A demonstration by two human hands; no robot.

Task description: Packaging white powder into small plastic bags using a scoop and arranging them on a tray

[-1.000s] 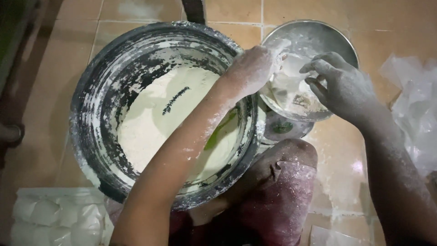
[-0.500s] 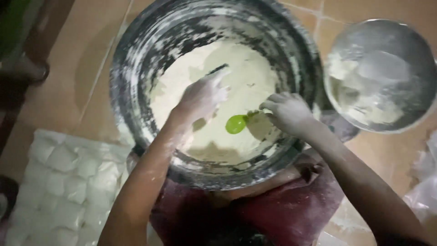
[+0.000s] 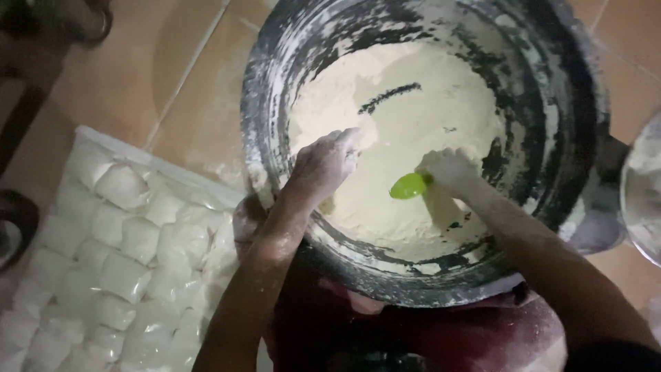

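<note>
A large dark metal basin (image 3: 551, 103), smeared with flour, holds a mound of pale flour (image 3: 420, 110). My left hand (image 3: 327, 162), coated in flour, presses into the flour at the basin's near left side; what its fingers hold is hidden. My right hand (image 3: 451, 169) is closed on a small green scoop (image 3: 408, 186) that rests on the flour near the basin's middle. Both forearms reach in over the near rim.
A sheet of several small white filled plastic packets (image 3: 124, 255) lies on the tiled floor at the left. A second metal bowl (image 3: 640, 200) with flour shows at the right edge. Dark red cloth over my lap (image 3: 385, 337) lies below the basin.
Both hands left the small bowl at the right and went into the big basin. My right hand now holds the green scoop; the view has shifted closer and left.
</note>
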